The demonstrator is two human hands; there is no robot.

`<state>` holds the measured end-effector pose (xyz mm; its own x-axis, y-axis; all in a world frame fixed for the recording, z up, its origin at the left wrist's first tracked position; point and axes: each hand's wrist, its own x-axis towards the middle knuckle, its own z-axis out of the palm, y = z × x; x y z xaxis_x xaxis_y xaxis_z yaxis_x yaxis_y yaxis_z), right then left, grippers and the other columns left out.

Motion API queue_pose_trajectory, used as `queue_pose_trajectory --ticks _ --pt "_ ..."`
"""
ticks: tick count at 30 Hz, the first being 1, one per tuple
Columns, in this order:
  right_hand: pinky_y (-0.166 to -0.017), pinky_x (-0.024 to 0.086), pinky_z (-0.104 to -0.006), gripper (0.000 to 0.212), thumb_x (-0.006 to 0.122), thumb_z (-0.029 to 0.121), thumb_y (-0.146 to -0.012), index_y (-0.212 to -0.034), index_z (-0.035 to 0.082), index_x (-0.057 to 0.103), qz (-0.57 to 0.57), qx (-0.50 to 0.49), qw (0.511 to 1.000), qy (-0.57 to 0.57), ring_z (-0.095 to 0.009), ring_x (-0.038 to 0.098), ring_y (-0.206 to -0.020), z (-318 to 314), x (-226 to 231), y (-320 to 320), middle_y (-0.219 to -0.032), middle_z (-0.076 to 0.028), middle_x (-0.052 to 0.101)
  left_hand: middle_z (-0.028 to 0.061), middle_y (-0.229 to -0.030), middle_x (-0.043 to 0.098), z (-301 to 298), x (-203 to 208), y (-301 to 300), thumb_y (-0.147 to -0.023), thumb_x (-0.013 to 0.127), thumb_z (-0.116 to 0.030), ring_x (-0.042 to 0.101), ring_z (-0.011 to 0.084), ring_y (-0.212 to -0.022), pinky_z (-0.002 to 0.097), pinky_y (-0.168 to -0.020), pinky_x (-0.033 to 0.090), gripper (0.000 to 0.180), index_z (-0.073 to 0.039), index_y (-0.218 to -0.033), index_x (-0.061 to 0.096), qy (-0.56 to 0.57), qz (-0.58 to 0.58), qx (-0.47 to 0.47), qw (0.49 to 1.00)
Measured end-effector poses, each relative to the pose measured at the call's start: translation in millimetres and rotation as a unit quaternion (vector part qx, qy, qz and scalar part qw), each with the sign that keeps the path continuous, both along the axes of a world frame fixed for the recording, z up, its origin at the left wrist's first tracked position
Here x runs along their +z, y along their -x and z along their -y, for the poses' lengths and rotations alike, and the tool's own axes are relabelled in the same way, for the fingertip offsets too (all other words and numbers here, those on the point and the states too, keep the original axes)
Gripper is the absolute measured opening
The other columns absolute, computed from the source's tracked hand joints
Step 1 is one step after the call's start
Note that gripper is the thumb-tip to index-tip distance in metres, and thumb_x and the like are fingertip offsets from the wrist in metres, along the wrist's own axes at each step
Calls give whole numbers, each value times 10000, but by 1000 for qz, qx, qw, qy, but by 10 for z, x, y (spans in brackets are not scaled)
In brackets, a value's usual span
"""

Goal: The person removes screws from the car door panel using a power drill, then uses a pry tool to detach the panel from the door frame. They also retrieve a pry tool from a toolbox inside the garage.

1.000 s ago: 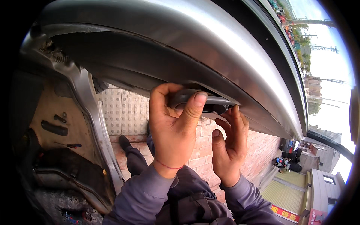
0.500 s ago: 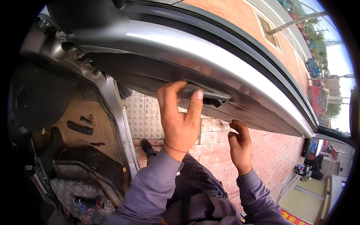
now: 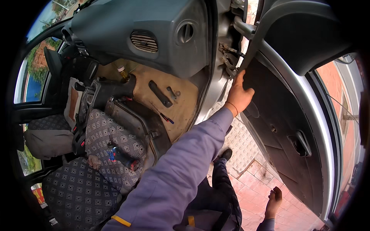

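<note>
Grey door panel [image 3: 279, 102], tan floor [image 3: 185, 107], pink paving [image 3: 248, 190]

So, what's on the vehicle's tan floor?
A long dark piece, a small dark one, a round bit, a screwdriver and a yellow-capped bottle at the side. The dashboard and seat base hide the rest.

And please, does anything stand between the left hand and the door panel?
Nothing visible does: the left hand is at the front edge of the door panel. Whether they touch, I cannot tell.
</note>
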<state>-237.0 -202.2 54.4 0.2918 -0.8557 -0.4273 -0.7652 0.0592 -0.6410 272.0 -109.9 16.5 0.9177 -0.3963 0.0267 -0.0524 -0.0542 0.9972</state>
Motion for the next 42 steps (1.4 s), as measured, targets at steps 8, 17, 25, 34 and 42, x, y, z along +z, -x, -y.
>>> queue_pose_trajectory --ticks 8,17,25,34,42 --pt "-871 532 -312 280 624 82 -978 -1234 -33 643 -32 162 986 -23 -187 665 -1003 -486 -138 -309 -1112 -133 711 126 -1238 653 -756 -813 952 -891 642 -113 670 215 -999 350 -889 551 609 -70 -1476 477 -75 -248 -79 963" --pt "-734 524 -281 302 645 82 -932 -1215 -22 656 -97 53 990 83 -125 622 -846 3 -359 1126 -1006 -85 701 145 -1425 560 -37 -1695 -47 -895 580 -160 544 226 -1279 324 -1078 405 678 -24 -1536 407 106 -283 17 953" --pt "-677 550 -312 297 702 120 -892 -1158 -11 687 -220 83 972 8 -151 670 -760 95 -907 2512 -926 -90 722 34 -1030 641 477 -2370 -148 -925 542 -305 573 188 -976 335 -935 434 314 -50 -1082 638 177 -262 213 924" --pt "-884 549 -334 292 679 132 -932 -1179 -24 680 -196 27 980 7 -203 699 -982 287 -650 2096 -1072 -119 739 -73 -724 586 497 -2334 -307 -970 553 -472 403 80 -516 250 -461 302 307 -194 -867 631 235 -374 165 882" --pt "-881 553 -322 313 691 144 -930 -1193 -26 680 -184 -2 982 -29 -185 701 -996 40 -805 2591 -1052 -114 744 83 -1029 719 434 -2432 56 -1011 531 -390 673 201 -867 332 -768 540 365 -70 -1116 672 -59 -99 185 976"
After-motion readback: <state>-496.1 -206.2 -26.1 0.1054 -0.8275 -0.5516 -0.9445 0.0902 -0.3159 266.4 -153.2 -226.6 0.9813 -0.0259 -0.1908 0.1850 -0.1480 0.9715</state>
